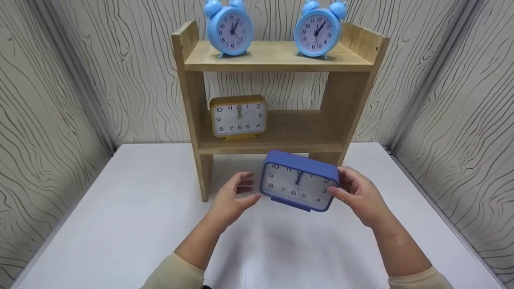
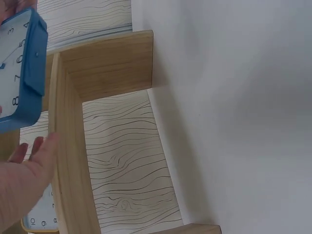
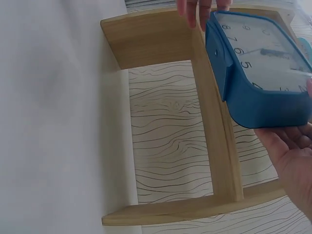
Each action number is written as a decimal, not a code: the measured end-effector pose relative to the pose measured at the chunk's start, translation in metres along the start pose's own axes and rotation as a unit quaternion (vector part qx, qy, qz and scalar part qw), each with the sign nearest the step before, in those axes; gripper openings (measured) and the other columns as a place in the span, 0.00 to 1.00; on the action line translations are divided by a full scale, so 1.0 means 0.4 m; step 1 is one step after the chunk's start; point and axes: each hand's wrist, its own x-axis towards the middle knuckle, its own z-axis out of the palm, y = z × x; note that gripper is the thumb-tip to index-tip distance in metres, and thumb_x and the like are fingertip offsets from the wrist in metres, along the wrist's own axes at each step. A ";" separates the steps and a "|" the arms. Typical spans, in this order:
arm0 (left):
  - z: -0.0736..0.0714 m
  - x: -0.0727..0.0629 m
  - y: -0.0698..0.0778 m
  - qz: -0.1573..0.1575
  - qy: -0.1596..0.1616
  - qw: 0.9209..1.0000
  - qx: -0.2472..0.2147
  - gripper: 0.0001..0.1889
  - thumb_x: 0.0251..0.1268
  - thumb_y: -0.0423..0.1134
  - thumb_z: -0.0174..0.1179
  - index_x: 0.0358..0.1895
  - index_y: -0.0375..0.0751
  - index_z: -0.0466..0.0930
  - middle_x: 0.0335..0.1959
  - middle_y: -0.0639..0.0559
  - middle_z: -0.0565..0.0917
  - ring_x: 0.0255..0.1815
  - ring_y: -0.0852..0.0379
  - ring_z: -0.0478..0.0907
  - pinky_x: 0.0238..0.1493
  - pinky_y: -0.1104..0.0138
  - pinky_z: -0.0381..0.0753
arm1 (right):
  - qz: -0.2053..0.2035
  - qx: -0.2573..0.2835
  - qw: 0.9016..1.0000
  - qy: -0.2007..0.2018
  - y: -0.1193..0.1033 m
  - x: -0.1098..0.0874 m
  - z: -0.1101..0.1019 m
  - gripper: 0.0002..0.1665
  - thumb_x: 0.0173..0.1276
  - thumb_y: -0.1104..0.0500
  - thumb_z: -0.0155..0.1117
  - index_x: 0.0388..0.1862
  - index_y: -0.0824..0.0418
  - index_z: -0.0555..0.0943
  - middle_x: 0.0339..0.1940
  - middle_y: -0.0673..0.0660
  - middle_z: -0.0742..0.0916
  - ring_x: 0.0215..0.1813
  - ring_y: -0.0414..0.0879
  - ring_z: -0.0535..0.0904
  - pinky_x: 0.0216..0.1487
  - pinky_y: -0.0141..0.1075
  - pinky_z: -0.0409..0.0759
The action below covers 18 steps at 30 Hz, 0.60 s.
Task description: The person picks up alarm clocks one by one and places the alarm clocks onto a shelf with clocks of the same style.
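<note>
A blue rectangular alarm clock (image 1: pixel 300 180) hangs tilted above the white table, its left end higher than its right. My right hand (image 1: pixel 361 196) grips its right end, thumb on the face side and fingers behind. Just off the clock's left end is my left hand (image 1: pixel 235 197), fingers spread and holding nothing. In the left wrist view the left hand (image 2: pixel 24 180) is apart from the clock (image 2: pixel 24 68). The right wrist view shows the right hand (image 3: pixel 290 156) against the end of the clock (image 3: pixel 263 68).
Behind the hands stands a wooden shelf (image 1: pixel 277 147). A yellow rectangular clock (image 1: pixel 239 117) sits on the left of its middle board. Two light-blue twin-bell clocks, one left (image 1: pixel 230 31) and one right (image 1: pixel 318 32), stand on top. The white table (image 1: pixel 132 208) lies below, with wood-patterned walls around.
</note>
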 end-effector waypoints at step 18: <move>-0.013 -0.003 -0.016 -0.020 -0.002 1.000 -0.010 0.21 0.57 0.43 0.62 0.54 0.47 0.72 0.50 0.51 0.76 0.54 0.52 0.73 0.53 0.60 0.76 | 0.073 -0.052 0.987 0.132 -0.107 0.128 -0.026 0.33 0.63 0.44 0.58 0.60 0.62 0.64 0.55 0.60 0.76 0.57 0.52 0.72 0.61 0.46 0.68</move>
